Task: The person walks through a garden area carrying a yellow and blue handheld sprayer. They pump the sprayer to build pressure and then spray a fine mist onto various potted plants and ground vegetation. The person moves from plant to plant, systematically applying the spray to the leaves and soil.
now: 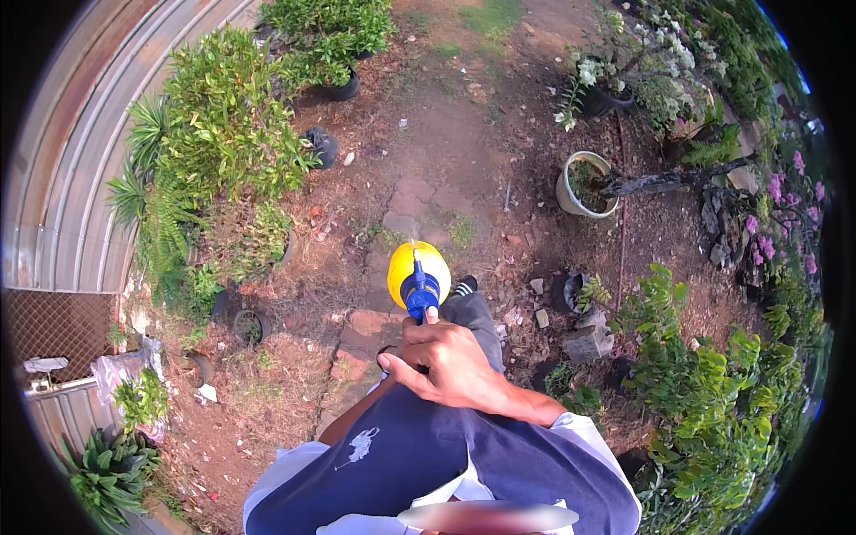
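A yellow pump spray bottle (401, 267) with a blue spray head (422, 291) is held out before my waist. Its nozzle points away from me, with a faint spray of liquid at the tip. My right hand (445, 364) is closed at the near end of the blue head, its back turned up and the thumb stretched to the left. A single digit tip rests on the blue head; which hand it belongs to is unclear. From the lower left my left forearm (354, 414) reaches in under the right hand, which hides most of my left hand.
Leafy potted shrubs (227, 120) and a corrugated metal fence (73, 200) line the left. On the right stand a white pot (568, 194) with a thick trunk, concrete blocks (590, 338) and green bushes (722, 394). Broken paving (364, 334) crosses the dirt ground.
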A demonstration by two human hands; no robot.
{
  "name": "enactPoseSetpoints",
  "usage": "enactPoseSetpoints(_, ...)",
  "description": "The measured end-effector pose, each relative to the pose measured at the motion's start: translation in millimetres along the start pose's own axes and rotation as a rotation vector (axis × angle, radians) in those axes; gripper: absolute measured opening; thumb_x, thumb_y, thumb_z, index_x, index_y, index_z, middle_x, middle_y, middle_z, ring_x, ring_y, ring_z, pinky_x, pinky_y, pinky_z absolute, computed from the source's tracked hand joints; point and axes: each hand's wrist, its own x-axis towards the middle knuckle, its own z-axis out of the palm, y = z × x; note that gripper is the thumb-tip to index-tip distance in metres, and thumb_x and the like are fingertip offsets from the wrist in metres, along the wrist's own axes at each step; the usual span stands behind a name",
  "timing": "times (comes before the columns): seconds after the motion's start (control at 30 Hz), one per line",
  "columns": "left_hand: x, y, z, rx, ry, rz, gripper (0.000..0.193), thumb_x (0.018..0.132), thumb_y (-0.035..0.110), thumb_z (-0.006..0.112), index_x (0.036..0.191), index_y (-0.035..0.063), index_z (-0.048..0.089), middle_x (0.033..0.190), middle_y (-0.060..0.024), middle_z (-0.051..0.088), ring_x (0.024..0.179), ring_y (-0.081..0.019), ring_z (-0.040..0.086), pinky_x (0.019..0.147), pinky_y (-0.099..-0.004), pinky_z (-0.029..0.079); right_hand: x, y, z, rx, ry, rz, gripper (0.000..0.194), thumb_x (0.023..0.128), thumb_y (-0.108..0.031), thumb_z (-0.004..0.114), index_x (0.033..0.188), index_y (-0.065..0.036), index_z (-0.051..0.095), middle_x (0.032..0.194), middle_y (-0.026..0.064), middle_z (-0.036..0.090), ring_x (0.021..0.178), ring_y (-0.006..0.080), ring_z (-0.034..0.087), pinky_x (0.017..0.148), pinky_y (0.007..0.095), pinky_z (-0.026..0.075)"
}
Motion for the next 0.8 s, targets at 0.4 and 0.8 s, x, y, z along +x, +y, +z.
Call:
enactPoseSetpoints(0.4, 186.7, 125.8, 35.3, -0.118, 0.251, 0.113, 0.023, 0.087, 0.020, 0.059, 0.068, 0.0065, 0.055, 0.060, 0.0002, 0.055, 0.053, -0.0102, 0.053, 0.047, -0.0295, 0.040, 205.2, 135.3, -103.0, 0.107, -0.215, -0.240, 0.039, 0.092, -0.020, 0.056, 0.060, 0.002, 0.059, 0.064, 0.0130, 0.058, 0.058, 0.0360, 0.059, 0.056, 0.0455, 0.048)
enactPoseSetpoints(0.8, 347.8, 275.3, 68.6, -0.162, 0.300, 0.269, 0.022, 0.086, 0.020, 0.060, 0.069, 0.0067, 0.055, 0.061, 0.0003, 0.055, 0.054, -0.0107, 0.054, 0.048, -0.0304, 0.041, 357.5, 229.0, -213.3, 0.102, -0.258, -0.316, 0.038, 0.093, -0.016, 0.053, 0.060, 0.002, 0.056, 0.067, 0.0136, 0.059, 0.060, 0.0352, 0.059, 0.056, 0.0455, 0.048)
